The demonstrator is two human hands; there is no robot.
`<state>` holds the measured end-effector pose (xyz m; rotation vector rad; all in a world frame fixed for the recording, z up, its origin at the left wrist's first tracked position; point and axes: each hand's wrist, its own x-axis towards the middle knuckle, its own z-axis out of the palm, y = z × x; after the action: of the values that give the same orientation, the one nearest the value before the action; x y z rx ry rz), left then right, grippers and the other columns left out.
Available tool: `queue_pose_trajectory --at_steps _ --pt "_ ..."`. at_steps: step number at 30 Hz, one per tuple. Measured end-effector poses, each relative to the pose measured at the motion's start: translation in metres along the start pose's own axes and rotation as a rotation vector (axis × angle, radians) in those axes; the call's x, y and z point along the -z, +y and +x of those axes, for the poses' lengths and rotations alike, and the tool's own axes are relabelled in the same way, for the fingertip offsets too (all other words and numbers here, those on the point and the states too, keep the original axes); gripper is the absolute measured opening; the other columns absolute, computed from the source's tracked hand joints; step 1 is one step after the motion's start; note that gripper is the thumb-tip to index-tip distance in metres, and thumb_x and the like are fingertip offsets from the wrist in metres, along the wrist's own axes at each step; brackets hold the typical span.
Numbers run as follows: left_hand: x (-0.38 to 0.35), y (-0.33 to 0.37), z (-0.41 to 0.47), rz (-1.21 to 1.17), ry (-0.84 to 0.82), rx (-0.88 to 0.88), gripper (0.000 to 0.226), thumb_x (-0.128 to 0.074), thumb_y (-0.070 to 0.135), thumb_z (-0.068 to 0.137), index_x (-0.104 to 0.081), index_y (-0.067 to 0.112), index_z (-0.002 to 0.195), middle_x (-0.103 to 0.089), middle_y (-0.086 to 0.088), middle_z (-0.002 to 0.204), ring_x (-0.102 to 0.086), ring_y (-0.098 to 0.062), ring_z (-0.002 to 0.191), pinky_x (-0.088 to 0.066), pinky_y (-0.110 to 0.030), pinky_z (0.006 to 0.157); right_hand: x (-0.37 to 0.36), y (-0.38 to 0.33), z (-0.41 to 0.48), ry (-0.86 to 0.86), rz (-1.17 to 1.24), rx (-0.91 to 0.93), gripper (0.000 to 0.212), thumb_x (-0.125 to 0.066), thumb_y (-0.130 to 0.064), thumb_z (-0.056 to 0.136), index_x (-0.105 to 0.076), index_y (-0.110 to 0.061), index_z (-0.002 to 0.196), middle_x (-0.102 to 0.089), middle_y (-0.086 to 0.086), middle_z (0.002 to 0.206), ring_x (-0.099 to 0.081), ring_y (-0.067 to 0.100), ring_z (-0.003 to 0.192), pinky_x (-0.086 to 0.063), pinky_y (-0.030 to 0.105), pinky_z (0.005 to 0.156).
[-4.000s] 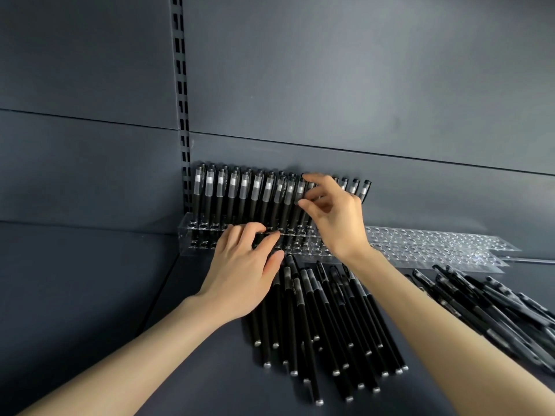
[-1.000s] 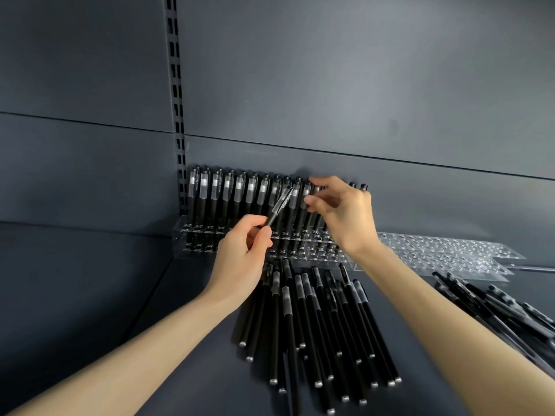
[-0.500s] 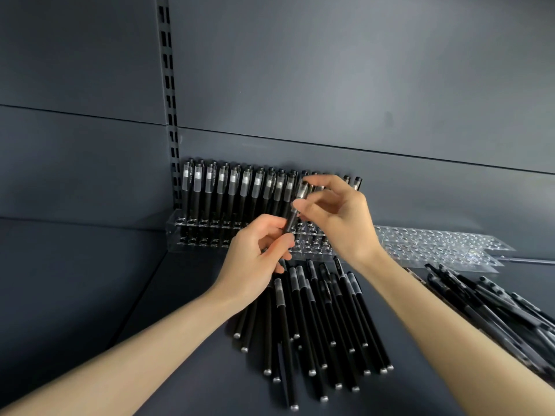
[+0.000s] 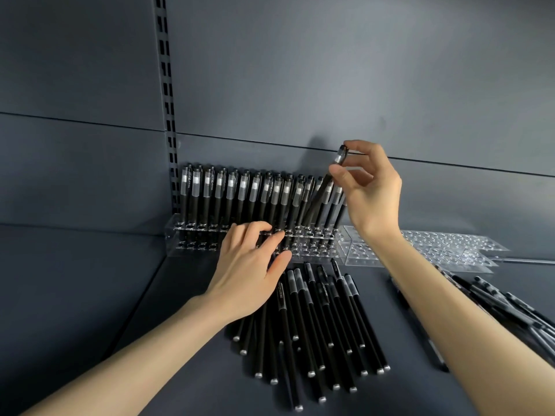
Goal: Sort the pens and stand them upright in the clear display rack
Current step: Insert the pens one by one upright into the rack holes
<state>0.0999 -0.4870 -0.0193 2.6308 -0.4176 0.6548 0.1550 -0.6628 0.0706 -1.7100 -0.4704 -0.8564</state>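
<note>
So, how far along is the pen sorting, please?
Done: a row of black pens stands upright in the clear display rack. In hand: the right hand pinches one tilted pen at the rack; the left hand, open, is at its front. Left: loose pens fanned on the shelf, another pile at right, empty rack sections.

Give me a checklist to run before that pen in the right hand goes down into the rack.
1. Grip: the right hand pinches the pen near its cap end: ok.
2. Pen upright: it is tilted, cap end to the right: not ok.
3. Lower end over a free hole: hidden among the standing pens: cannot tell.
4. Left hand clear of the drop: it rests at the rack front, left of the pen's lower end: ok.
5. Room left: empty holes show toward the rack's right end: ok.
</note>
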Motion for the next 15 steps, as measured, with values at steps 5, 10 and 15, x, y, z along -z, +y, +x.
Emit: queue_pose_trajectory --at_steps 5,10,15 --pt "-0.004 -0.004 -0.001 0.037 -0.051 0.003 0.056 -0.026 0.049 0.097 -0.034 0.021 0.145 -0.031 0.005 0.140 -0.018 -0.014 0.129 -0.009 -0.037 0.115 -0.011 0.011 -0.003 -0.028 -0.046 0.048 0.028 -0.069 -0.008 0.085 -0.056 -0.026 0.102 -0.057 -0.013 0.080 -0.059 0.001 0.067 -0.043 0.013 0.063" --pt "-0.004 -0.003 0.000 0.066 -0.073 0.002 0.059 -0.022 0.050 0.096 -0.031 0.022 0.147 -0.028 0.006 0.141 -0.016 -0.014 0.130 -0.009 -0.039 0.116 -0.018 0.022 -0.010 -0.118 -0.108 0.011 0.026 -0.069 -0.009 0.085 -0.061 -0.024 0.105 -0.059 -0.014 0.079 -0.060 0.011 0.069 -0.043 0.011 0.063" --pt "-0.004 -0.004 -0.001 0.063 -0.082 -0.001 0.059 -0.022 0.050 0.096 -0.029 0.021 0.147 -0.027 0.005 0.142 -0.014 -0.015 0.131 -0.009 -0.039 0.117 -0.016 0.031 -0.016 -0.220 -0.240 0.050 0.024 -0.068 -0.009 0.086 -0.066 -0.015 0.109 -0.061 -0.021 0.075 -0.062 0.001 0.075 -0.043 0.003 0.070"
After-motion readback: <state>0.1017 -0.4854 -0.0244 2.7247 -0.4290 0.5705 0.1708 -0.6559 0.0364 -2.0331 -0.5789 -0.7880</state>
